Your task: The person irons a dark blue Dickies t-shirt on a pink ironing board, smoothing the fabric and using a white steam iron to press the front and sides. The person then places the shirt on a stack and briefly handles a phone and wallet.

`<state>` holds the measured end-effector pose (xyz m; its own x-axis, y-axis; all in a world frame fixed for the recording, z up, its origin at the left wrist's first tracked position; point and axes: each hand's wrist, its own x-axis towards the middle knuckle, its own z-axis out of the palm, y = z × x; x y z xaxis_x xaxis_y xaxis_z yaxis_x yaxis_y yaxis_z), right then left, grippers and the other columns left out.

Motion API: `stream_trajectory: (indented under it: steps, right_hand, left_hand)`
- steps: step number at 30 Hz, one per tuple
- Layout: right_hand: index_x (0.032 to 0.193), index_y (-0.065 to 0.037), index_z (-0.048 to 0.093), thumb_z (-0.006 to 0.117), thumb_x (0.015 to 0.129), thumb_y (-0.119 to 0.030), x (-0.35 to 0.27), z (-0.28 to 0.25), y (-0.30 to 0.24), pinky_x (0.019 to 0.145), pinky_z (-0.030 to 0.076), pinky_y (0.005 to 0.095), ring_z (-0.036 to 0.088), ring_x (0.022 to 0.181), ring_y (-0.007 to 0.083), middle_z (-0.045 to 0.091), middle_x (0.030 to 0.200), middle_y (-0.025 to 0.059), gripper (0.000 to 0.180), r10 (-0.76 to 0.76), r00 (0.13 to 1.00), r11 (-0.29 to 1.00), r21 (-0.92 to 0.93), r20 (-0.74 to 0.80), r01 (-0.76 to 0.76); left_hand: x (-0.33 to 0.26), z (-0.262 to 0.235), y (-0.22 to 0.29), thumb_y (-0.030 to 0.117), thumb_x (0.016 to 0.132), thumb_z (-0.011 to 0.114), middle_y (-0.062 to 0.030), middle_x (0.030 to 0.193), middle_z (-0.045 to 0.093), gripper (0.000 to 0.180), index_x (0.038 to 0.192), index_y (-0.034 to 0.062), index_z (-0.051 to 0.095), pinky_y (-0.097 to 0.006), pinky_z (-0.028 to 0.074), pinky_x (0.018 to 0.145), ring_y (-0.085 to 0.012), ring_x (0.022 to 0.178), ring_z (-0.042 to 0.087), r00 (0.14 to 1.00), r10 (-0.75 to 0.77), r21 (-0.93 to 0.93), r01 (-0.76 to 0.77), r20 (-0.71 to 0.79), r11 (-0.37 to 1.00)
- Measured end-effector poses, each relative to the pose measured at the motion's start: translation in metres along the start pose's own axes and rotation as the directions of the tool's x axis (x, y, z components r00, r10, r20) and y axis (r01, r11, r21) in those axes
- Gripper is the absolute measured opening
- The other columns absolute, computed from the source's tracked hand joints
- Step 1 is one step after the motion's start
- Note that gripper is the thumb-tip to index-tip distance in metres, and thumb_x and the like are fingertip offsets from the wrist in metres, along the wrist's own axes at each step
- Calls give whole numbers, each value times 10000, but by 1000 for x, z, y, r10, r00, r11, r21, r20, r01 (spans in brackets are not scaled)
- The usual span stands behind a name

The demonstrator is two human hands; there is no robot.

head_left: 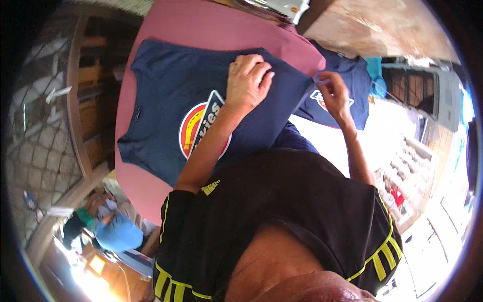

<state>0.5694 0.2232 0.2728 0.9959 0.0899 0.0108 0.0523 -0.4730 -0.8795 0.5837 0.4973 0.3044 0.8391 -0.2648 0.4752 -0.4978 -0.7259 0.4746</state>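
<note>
A navy shirt [171,75] with a red, yellow and white round print lies spread over a pink padded board, its neck end toward the left. My left hand [246,83] rests on the shirt beyond the print, fingers curled down onto the cloth. At the shirt's right-hand corner, my right hand [334,95] has thumb and fingers brought together at the fabric edge. A second navy shirt [352,75] with a similar print lies behind my right hand, partly covered by the first.
The pink padded board [136,186] reaches from the far edge to my left side. An iron-like metal appliance [282,7] stands at its far end. Beyond the second shirt is a blue plastic item [377,80]. A person in a blue top [118,231] is at lower left.
</note>
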Motion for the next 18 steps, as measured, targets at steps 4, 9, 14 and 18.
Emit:
stream_trajectory:
  steps: [4, 9, 14, 18]
  right_hand:
    - [1032, -2, 650, 668, 884, -39, 25, 8, -58, 663, 513, 283, 639, 730, 140, 661, 912, 97, 154, -257, 960, 966, -19, -107, 257]
    - [1099, -10, 652, 664, 877, -80, 77, 68, -101, 856, 496, 435, 618, 944, 384, 634, 994, 201, 233, -523, 843, 827, -165, 125, 538]
    - [995, -27, 666, 700, 855, -81, 97, 88, -111, 754, 509, 387, 635, 868, 299, 626, 900, 137, 154, -463, 842, 849, -134, 277, 511]
    - [943, -30, 669, 750, 809, -71, 107, 85, -111, 673, 478, 278, 589, 763, 148, 614, 848, 54, 162, -386, 851, 903, -44, 356, 428]
  left_hand:
    - [-5, -5, -3, 103, 795, 726, -64, 995, 616, 153, 939, 68, 689, -421, 472, 829, -279, 947, 595, 1000, 1, -65, -1, -10, 998]
    - [-22, -47, -37, 63, 811, 702, -79, 1001, 617, 130, 941, 64, 693, -415, 484, 825, -283, 960, 602, 985, -102, 106, 117, -142, 987]
    - [-58, -109, -84, 160, 820, 717, -116, 982, 582, 178, 959, 77, 644, -444, 459, 809, -324, 942, 570, 880, -243, 307, 383, -407, 871]
    - [-67, -130, -111, 376, 847, 720, -188, 1000, 597, 399, 1037, 45, 606, -475, 464, 791, -369, 929, 572, 719, -331, 420, 649, -611, 635]
